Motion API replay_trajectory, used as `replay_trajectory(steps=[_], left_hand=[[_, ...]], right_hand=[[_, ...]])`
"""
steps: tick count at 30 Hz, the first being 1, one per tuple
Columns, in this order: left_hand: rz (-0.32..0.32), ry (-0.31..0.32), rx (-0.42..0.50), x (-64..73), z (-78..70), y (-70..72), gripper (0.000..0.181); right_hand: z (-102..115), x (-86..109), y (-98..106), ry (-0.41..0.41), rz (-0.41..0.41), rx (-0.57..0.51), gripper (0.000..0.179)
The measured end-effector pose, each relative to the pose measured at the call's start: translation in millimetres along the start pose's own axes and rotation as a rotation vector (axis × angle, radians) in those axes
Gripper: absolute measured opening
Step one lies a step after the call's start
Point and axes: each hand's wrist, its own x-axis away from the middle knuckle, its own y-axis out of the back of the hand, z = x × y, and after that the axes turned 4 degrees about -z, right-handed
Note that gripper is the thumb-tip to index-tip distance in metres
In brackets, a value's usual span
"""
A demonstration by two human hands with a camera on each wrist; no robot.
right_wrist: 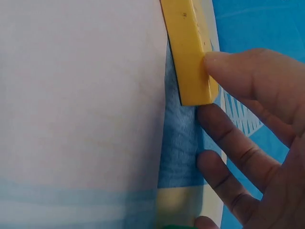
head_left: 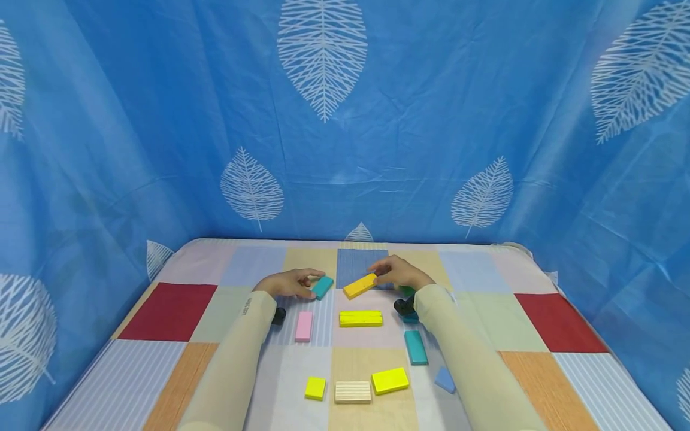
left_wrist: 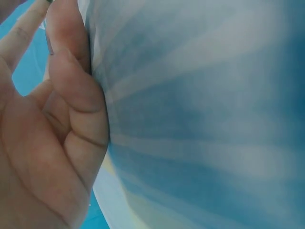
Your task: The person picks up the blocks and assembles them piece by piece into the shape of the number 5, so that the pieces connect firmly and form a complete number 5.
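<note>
At the far middle of the table, my left hand [head_left: 286, 284] pinches a teal block [head_left: 322, 288] between thumb and fingers. The left wrist view shows curled fingers [left_wrist: 76, 81] close above the cloth; the block is almost wholly out of that view. To the right, my right hand [head_left: 401, 272] grips the right end of an orange-yellow block [head_left: 359, 287], which points down toward the left. Seen from the right wrist, one digit presses the side of this orange-yellow block [right_wrist: 190, 62], while the other fingers lie by its end. A green block [head_left: 406, 291] shows partly under the right wrist.
A bright yellow ridged block [head_left: 360, 319] lies between the forearms, with a pink block [head_left: 304, 327] to its left. Teal blocks [head_left: 415, 348] lie by the right forearm, near a blue piece [head_left: 445, 380]. Closer are yellow blocks [head_left: 390, 381] and a ribbed wooden block [head_left: 353, 392].
</note>
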Motion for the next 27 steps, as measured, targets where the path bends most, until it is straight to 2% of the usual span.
replay_trajectory(steps=[4,10,22,27], left_hand=[[0.004,0.003,0.017,-2.1,0.4,0.2,0.071],[0.008,0.011,0.010,-4.1,2.1,0.9,0.071],[0.006,0.026,0.011,-3.6,3.0,1.4,0.072],[0.011,0.006,0.020,-4.1,3.4,1.5,0.072]], right_hand=[[2.9,-2.5,-1.7,-0.028,0.016,0.033,0.035],[0.9,-4.5,-2.5,-0.052,0.021,0.017,0.029],[1.0,3.1,-5.8,-0.125,-0.040,0.023,0.028],[-0.2,8.4,-8.2,-0.151,-0.089,0.030,0.029]])
